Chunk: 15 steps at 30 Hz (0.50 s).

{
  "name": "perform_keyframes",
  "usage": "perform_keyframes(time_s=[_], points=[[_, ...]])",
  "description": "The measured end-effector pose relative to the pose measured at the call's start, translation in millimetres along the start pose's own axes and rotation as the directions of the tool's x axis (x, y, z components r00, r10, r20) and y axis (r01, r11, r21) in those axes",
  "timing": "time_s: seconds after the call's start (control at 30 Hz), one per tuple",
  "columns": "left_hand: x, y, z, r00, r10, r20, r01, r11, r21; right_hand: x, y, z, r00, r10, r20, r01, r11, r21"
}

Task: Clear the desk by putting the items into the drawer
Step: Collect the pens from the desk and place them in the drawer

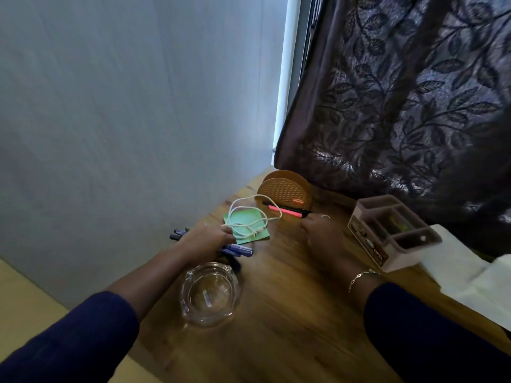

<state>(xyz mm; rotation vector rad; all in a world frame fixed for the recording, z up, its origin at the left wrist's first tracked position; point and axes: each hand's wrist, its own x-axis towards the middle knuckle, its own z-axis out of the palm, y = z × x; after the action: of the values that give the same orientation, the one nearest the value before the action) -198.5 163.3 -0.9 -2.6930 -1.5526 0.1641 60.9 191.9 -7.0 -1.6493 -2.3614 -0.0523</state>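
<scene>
My left hand point(206, 243) grips a bundle of blue pens point(240, 250) near the desk's left edge; their ends stick out on both sides of the hand. A green notepad point(249, 226) lies just beyond it with a white cable point(250, 214) looped on top. My right hand point(322, 234) reaches to the end of a pink highlighter point(284, 212) and a dark pen beside it, fingers curled at their tips. A clear glass ashtray point(209, 294) sits close in front. No drawer is in view.
A brown perforated napkin holder point(284, 189) stands at the back of the wooden desk point(290, 313). A pink compartment organizer point(392, 233) is at the right, with white tissues point(470, 280) beyond it. A dark patterned curtain point(401, 92) hangs behind; a wall is at left.
</scene>
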Motion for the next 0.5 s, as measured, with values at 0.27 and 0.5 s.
perform_keyframes(time_s=[0.27, 0.5], points=[[2, 11, -6, 0.996, -0.030, -0.089, 0.025, 0.998, -0.060, 23, 11, 12, 0.999, -0.011, 0.034, 0.013, 0.998, -0.059], [10, 41, -23, 0.919, -0.138, -0.371, -0.092, 0.837, -0.540, 33, 17, 26, 0.997, 0.036, 0.065, -0.031, 0.997, -0.075]])
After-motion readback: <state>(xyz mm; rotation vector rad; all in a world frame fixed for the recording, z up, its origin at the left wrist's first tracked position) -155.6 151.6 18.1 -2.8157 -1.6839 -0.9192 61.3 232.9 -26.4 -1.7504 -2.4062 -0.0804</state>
